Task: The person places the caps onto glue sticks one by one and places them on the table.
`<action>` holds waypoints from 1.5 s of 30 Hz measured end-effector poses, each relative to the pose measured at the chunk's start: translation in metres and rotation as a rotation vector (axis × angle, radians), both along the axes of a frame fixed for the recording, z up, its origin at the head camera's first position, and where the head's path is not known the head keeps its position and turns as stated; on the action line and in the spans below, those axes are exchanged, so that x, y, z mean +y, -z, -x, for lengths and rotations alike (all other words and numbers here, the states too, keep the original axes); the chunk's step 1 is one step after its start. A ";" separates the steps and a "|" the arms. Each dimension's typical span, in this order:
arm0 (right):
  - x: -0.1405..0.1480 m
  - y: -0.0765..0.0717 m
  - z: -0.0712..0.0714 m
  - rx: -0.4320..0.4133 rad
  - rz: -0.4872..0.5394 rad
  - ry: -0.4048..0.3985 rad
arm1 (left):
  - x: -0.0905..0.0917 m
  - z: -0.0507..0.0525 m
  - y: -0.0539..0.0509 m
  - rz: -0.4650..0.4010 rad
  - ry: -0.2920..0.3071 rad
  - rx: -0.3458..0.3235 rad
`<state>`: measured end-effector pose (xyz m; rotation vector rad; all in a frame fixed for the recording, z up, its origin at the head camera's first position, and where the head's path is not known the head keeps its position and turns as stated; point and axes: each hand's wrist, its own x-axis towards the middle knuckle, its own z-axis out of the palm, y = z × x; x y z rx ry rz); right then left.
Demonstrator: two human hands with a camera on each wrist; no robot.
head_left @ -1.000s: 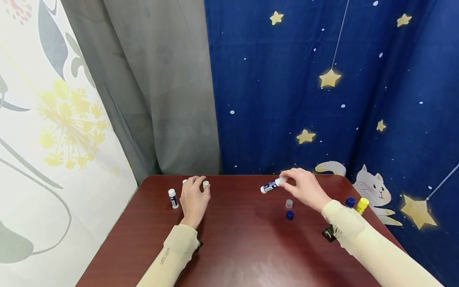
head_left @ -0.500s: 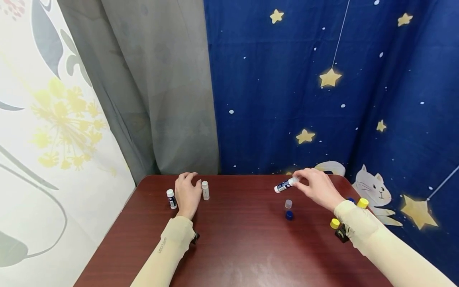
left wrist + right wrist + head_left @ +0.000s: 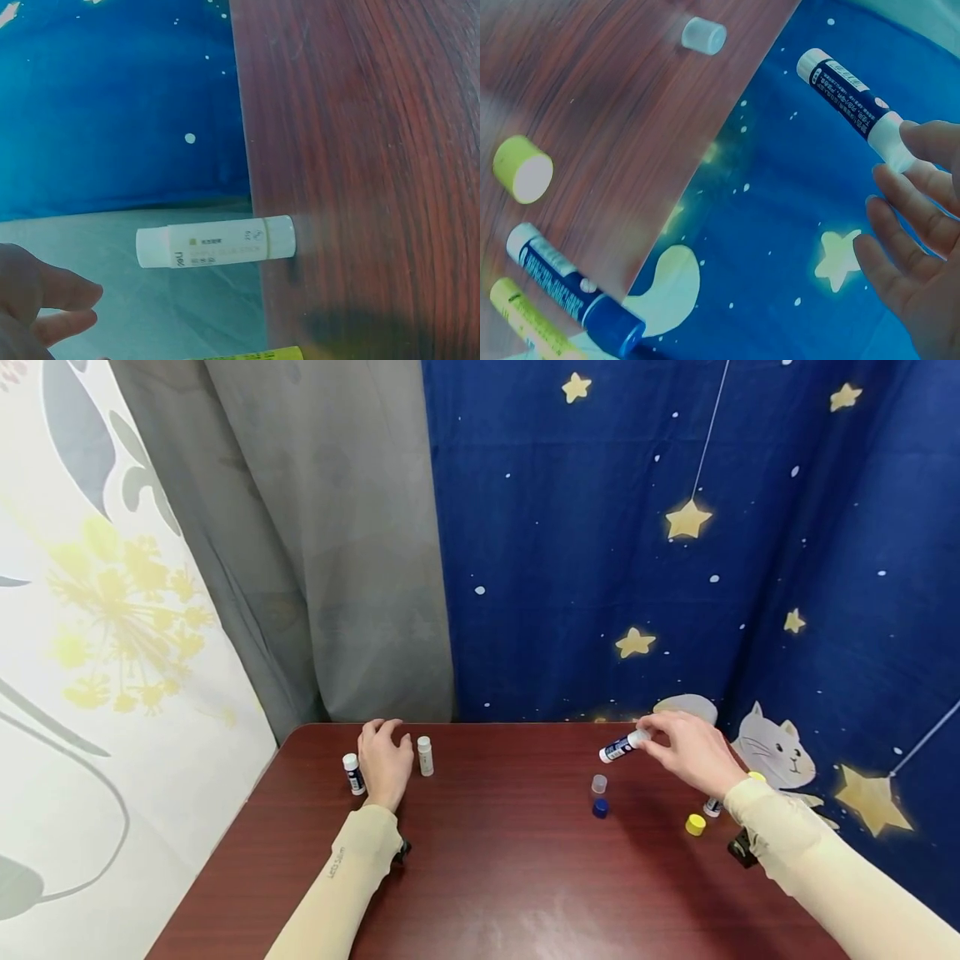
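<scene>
In the head view my left hand [image 3: 386,768] hovers over the back left of the table, fingers loosely bent. On its right a white glue stick [image 3: 425,757] stands upright; to its left is a navy-labelled glue stick [image 3: 353,775]. A yellow tube [image 3: 259,354] shows only partly at the bottom of the left wrist view; whether the hand touches it is hidden. My right hand [image 3: 693,752] pinches another navy-labelled glue stick [image 3: 621,747] by its pale end between thumb and index finger, holding it tilted in the air, as the right wrist view also shows.
On the dark red table [image 3: 495,868] lie a clear cap [image 3: 599,783], a blue cap [image 3: 601,808] and a yellow cap [image 3: 695,824]. A blue-capped glue stick [image 3: 574,292] and a yellow tube [image 3: 532,322] stand by the right forearm. Curtains [image 3: 555,568] hang behind the table.
The right hand has carried its glue stick to the right. My left hand has shifted slightly left, uncovering the white glue stick. The yellow cap has come into view from behind the right sleeve.
</scene>
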<state>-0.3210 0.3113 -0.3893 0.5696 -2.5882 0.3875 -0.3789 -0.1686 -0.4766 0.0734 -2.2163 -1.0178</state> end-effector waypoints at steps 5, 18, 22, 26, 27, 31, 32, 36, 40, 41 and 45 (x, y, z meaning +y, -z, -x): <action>0.009 -0.001 -0.002 0.016 -0.035 0.011 | -0.003 0.002 0.001 -0.001 -0.019 -0.016; 0.024 -0.004 -0.006 0.000 -0.106 0.030 | -0.011 0.007 0.010 -0.010 -0.042 -0.029; 0.027 -0.003 -0.007 -0.007 -0.120 0.031 | -0.012 0.008 0.016 -0.023 -0.044 -0.041; 0.031 -0.001 -0.008 -0.036 -0.129 0.040 | -0.012 0.009 0.018 -0.046 -0.040 -0.058; 0.032 -0.002 -0.009 -0.043 -0.131 0.042 | -0.012 0.009 0.018 -0.053 -0.040 -0.062; 0.036 -0.003 -0.009 -0.066 -0.138 0.051 | -0.012 0.010 0.019 -0.073 -0.036 -0.078; 0.036 -0.003 -0.010 -0.068 -0.140 0.052 | -0.012 0.010 0.020 -0.077 -0.036 -0.082; 0.038 -0.004 -0.009 -0.069 -0.151 0.053 | -0.012 0.010 0.023 -0.097 -0.039 -0.092; 0.040 -0.003 -0.009 -0.069 -0.153 0.047 | -0.011 0.011 0.027 -0.114 -0.060 -0.099; 0.040 -0.003 -0.009 -0.070 -0.154 0.047 | -0.011 0.011 0.027 -0.116 -0.068 -0.104; 0.041 -0.002 -0.009 -0.083 -0.158 0.049 | -0.009 0.014 0.029 -0.119 -0.103 -0.134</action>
